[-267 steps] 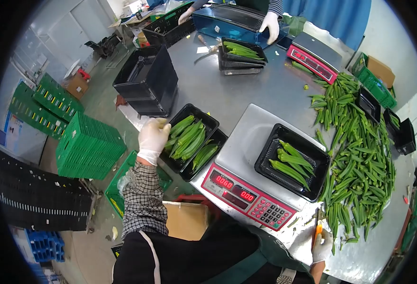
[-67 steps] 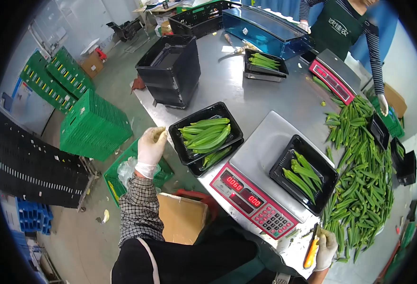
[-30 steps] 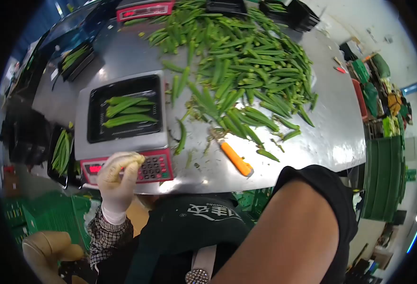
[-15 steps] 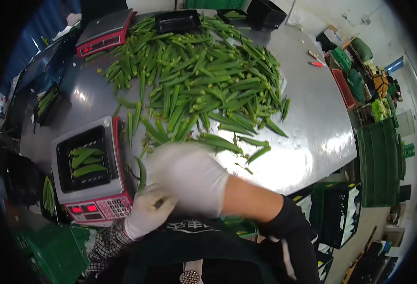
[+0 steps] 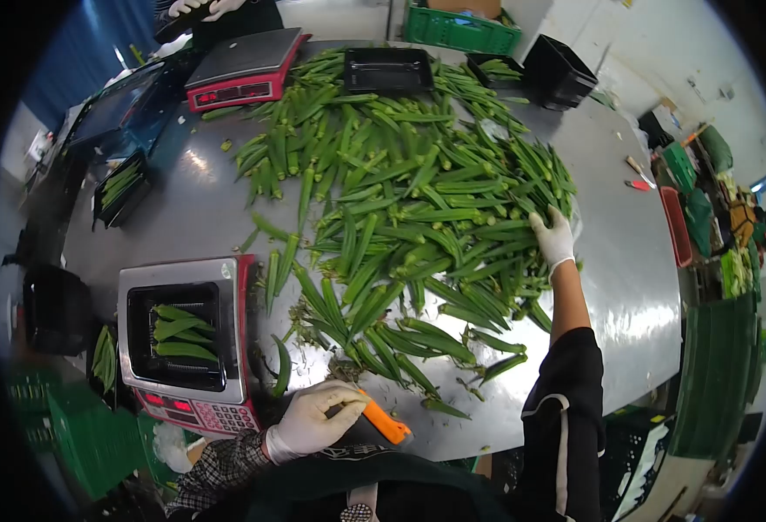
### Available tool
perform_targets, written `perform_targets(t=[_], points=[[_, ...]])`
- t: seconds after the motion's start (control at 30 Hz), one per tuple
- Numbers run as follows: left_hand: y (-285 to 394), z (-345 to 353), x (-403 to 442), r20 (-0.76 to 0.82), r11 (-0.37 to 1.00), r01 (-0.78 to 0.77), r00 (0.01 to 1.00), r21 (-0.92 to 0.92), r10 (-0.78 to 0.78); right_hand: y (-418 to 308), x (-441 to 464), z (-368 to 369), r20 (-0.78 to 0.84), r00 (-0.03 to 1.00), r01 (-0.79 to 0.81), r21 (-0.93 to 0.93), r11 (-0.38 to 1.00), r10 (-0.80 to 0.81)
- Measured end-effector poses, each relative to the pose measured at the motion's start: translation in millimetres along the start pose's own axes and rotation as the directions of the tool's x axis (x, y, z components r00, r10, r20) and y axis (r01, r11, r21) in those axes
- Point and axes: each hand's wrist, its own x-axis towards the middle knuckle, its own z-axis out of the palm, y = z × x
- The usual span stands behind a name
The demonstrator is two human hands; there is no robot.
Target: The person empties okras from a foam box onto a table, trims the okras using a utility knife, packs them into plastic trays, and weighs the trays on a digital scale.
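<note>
On the steel table [image 5: 626, 287], okra [image 5: 418, 183] lies heaped. We see partial white lettering [image 5: 357, 453] on the apron; the near scale's [image 5: 205, 412] red digits are illegible. Right hand [image 5: 555, 239]: part-open, at the heap's edge. Left hand [image 5: 318, 422]: curled beside the orange-handled knife [image 5: 387, 424]; we cannot tell whether its fingertips meet.

The one view comes from a camera on the person's head, facing forward and down from close above the surface [image 5: 613, 261]'s near edge, wide enough to take in its far edge and its right-hand corner.
</note>
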Motion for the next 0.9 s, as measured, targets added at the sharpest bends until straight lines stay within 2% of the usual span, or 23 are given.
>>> perform_targets(t=[0.1,0.13,0.23,0.3,0.37,0.43,0.53,0.57,0.6,0.63,0.7,0.77,0.83,0.87,0.9], points=[[-7,-1,0,-0.038,1.0,-0.012,0.999,0.001,0.012,-33,-16,1,0.086,0.996,0.018,-0.168,0.986,-0.004],[-8,-1,-1,-0.042,1.0,0.0,0.999,-0.001,0.0,-39,-19,2,0.126,0.992,-0.012,-0.15,0.989,0.031],[-12,3,1,-0.019,1.0,0.01,1.0,-0.011,-0.01,-29,-35,6,0.212,0.977,-0.011,0.059,0.998,-0.001],[-14,6,2,-0.012,1.0,-0.011,1.0,-0.005,0.011,-43,-59,1,0.178,0.977,0.123,-0.008,0.992,-0.119],[-12,9,4,0.001,1.0,-0.025,1.0,0.0,0.025,-66,-83,-9,0.305,0.951,0.044,0.041,0.998,-0.055],[-9,10,5,0.021,0.999,-0.04,0.999,0.02,0.039,-76,-104,-14,0.36,0.919,0.185,-0.032,0.982,-0.161],[-4,9,4,0.037,0.998,-0.038,0.999,0.05,0.036,-111,-95,-47,0.417,0.903,0.175,-0.13,0.976,-0.106],[-3,9,3,0.031,0.999,-0.018,0.999,0.047,0.017,-118,-87,-52,0.424,0.902,0.16,-0.157,0.975,-0.079],[-2,9,3,0.023,0.999,-0.002,1.0,0.046,0.001,-121,-78,-47,0.267,0.947,0.211,-0.1,0.972,-0.178],[-2,10,2,0.021,0.999,0.0,1.0,0.037,0.0,-124,-64,-43,0.241,0.938,0.288,-0.145,0.947,-0.248],[-4,9,0,0.005,1.0,0.003,1.0,0.029,-0.003,-125,-34,-21,0.154,0.942,0.318,-0.122,0.94,-0.299],[-3,6,-2,0.015,0.999,0.026,1.0,0.048,-0.027,-108,0,16,0.076,0.979,0.186,0.047,0.981,-0.189],[-5,5,-5,-0.018,0.999,0.027,0.999,0.047,-0.026,-95,21,38,0.087,0.993,0.072,0.03,0.997,-0.075],[-4,2,-6,-0.016,0.995,0.013,1.0,0.103,-0.012,-111,19,29,0.273,0.96,-0.071,0.046,0.996,0.056],[-8,0,-9,-0.011,0.994,0.048,0.999,0.101,-0.048,-135,6,14,0.345,0.933,-0.167,0.163,0.972,0.103]])
